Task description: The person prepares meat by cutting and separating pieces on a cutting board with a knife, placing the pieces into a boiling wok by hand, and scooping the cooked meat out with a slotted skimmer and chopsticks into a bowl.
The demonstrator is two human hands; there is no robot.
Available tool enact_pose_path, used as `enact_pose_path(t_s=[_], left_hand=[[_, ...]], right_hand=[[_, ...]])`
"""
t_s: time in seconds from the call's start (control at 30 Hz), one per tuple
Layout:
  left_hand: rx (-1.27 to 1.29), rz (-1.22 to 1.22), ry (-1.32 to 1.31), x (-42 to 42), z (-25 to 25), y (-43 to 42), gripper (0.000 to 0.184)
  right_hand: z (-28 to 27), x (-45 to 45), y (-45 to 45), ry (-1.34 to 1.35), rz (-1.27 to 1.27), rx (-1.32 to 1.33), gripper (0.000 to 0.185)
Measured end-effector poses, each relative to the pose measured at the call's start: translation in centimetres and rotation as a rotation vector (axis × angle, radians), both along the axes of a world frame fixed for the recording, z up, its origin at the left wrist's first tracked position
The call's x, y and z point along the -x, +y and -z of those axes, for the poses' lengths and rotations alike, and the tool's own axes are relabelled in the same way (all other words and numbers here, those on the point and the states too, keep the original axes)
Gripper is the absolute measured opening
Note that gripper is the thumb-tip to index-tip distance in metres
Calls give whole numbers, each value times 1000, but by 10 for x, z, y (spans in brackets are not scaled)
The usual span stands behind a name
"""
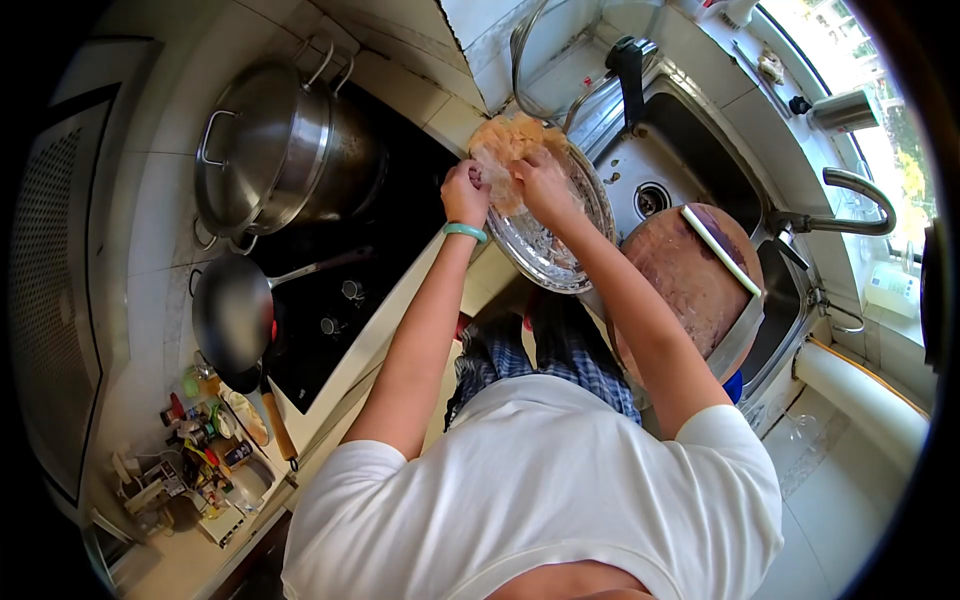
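A thin, crumpled, orange-pink sheet that looks like a plastic bag (512,132) lies over the far side of a round metal basin (603,212). My left hand (466,197), below a green bangle (465,231), is closed on the near left edge of this bag. Bent fingers of my right hand (546,187) pinch the same bag a little to the right, over the basin. My fingertips are partly hidden. Pale, wet-looking bits show inside the basin, too small to make out.
Right of the basin, a round cutting board (665,265) bears a cleaver (735,335) with a white handle, beside the sink (690,120). On the left, a large steel pot (285,150) and a frying pan (232,310) occupy the black cooktop (325,290). Jars and bottles crowd the lower left.
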State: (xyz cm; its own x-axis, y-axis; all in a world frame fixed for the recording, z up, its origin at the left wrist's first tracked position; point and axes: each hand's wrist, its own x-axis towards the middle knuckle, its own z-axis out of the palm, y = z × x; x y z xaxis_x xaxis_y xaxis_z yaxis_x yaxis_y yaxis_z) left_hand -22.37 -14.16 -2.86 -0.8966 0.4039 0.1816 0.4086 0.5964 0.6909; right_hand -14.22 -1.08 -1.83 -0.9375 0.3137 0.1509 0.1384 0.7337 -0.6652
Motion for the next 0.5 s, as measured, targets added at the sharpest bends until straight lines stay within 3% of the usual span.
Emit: enact_pose_path(t_s=[0.1, 0.23, 0.4, 0.5], left_hand=[[-17, -143, -155, -1, 1, 3, 28], [208, -227, -170, -4, -14, 8, 29], [226, -228, -146, -9, -25, 9, 33], [190, -235, -154, -10, -25, 9, 30]], right_hand=[[6, 13, -8, 50, -47, -80, 24], [9, 11, -19, 65, -52, -153, 25], [-2, 3, -33, -34, 75, 96, 28], [10, 9, -40, -5, 119, 69, 22]])
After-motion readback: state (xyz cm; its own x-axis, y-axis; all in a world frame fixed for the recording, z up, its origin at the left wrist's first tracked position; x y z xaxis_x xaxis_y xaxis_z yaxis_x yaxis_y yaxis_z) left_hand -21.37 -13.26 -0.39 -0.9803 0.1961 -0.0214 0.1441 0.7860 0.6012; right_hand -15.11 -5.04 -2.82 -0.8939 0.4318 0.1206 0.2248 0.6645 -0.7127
